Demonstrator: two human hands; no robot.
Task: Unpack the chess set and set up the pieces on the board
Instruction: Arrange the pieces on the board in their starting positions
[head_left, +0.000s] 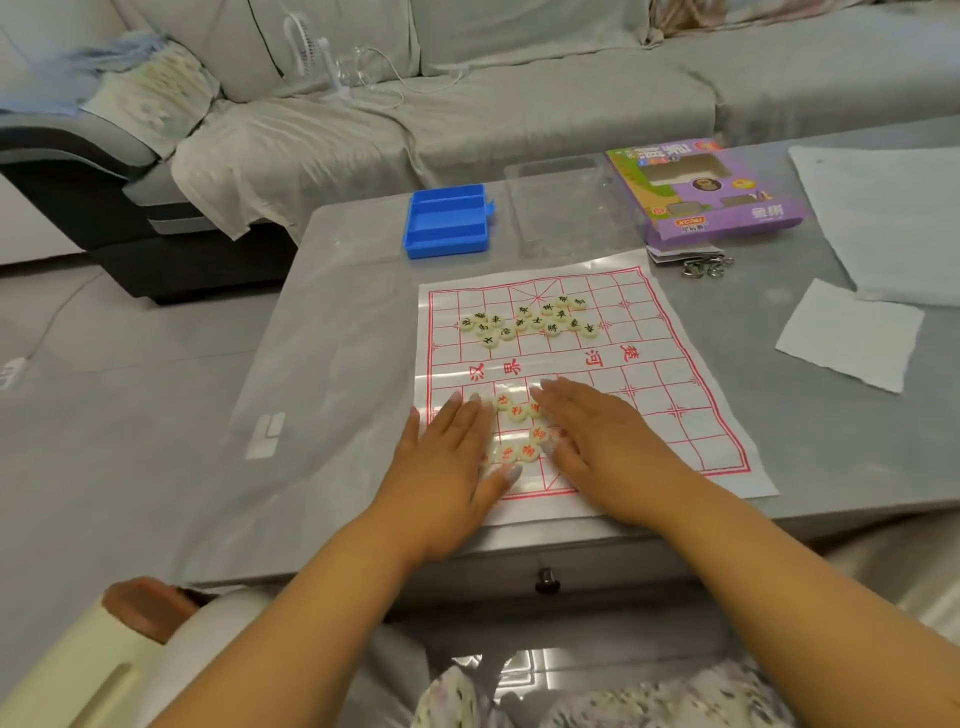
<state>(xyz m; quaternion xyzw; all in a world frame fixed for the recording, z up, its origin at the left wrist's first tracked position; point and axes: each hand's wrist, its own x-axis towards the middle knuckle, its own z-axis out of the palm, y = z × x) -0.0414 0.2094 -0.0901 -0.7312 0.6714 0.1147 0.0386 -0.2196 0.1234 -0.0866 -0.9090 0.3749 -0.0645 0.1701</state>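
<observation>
Down on the near half of the thin white plastic board sheet printed with a red grid (670, 364), two hands lie flat with fingers stretched out straight, gripping nothing. The left hand (449, 457) and the right hand (597, 441) sit on either side of a small cluster of cream round pieces with red characters (522, 431), fingers angled inward so that the pieces lie between the two palms. About seven red-marked pieces show in the gap; others may be hidden under the fingers, so the full count cannot be told. Some of them touch the inner edges of both hands.

Beyond the fingertips, across the board's middle band of four red characters, a second loose scatter of cream round pieces with black characters (530, 322) lies on the far half, roughly sixteen in number, several touching one another.

Further past the left hand, off the sheet, sits one blue plastic tray with two long compartments (447, 221). Past the right hand lie one clear plastic lid (563, 205) and, beside it, one purple cardboard box with a window cut-out (711, 189). Just in front of that box lies a small heap of metal rings (706, 266). To the right of the right hand, one white paper square (852, 335) rests on the grey bench (337, 322), with one larger pale sheet (883, 218) beyond it.
</observation>
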